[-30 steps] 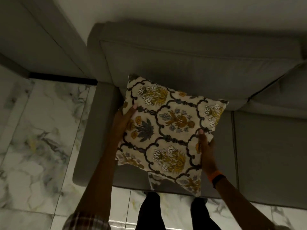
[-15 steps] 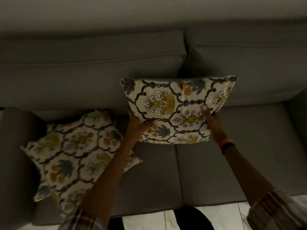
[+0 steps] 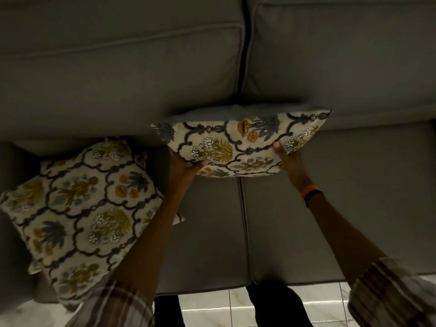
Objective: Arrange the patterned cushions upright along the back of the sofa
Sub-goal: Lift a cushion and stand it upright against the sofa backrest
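A cream cushion with a dark lattice and yellow flowers [image 3: 238, 140] stands nearly upright against the grey sofa back [image 3: 122, 74], over the seam between two seat pads. My left hand [image 3: 184, 167] grips its lower left edge and my right hand [image 3: 286, 156] grips its lower right edge. A second patterned cushion [image 3: 80, 208] lies tilted on the left seat, leaning toward the armrest corner; my left forearm crosses over its right corner.
The grey seat pads [image 3: 330, 208] stretch to the right. The left armrest [image 3: 9, 244] borders the second cushion. White marble floor tiles [image 3: 212, 308] show below the sofa front, with my dark-trousered legs between them.
The view has shifted along the sofa from its left end. The held cushion has gone from tilted in the air to standing closer against the sofa back, its face turned more upright.
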A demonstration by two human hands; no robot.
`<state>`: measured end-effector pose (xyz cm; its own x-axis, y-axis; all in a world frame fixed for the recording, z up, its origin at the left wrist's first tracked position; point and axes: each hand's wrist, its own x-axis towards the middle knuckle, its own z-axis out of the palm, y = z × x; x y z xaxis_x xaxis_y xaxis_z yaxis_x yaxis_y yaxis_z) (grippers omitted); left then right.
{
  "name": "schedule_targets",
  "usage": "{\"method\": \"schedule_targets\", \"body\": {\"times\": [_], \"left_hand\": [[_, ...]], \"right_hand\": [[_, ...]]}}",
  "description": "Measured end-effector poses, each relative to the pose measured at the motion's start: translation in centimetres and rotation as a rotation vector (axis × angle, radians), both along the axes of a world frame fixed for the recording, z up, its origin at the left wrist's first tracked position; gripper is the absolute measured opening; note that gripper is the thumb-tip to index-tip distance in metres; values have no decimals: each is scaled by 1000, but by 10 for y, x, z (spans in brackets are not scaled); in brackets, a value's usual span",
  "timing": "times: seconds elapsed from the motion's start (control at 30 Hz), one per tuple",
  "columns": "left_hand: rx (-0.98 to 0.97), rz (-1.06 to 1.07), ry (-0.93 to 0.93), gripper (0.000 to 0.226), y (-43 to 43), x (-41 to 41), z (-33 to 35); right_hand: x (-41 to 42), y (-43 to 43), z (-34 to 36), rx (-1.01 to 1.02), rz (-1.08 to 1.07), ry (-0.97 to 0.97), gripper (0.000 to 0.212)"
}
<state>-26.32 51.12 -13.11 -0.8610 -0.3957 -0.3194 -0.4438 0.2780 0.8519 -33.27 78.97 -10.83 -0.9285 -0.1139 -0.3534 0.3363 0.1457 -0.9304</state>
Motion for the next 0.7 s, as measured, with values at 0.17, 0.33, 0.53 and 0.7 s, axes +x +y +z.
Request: {"method": "schedule_targets", "body": {"times": [0.17, 0.33, 0.53, 0.7], "left_hand": [[14, 8, -1, 115, -21, 18, 7], [-385, 36, -141, 95, -87, 81, 19], [-644, 88, -133, 93, -231, 183, 3], [-385, 464, -310, 130, -317, 233, -6]], "right_hand": [[23, -24, -9, 40, -229, -42, 86], [112, -118, -18, 247, -548, -241, 83], [175, -301, -37, 317, 135, -237, 77], [152, -385, -91, 322, 368, -288, 118]]}}
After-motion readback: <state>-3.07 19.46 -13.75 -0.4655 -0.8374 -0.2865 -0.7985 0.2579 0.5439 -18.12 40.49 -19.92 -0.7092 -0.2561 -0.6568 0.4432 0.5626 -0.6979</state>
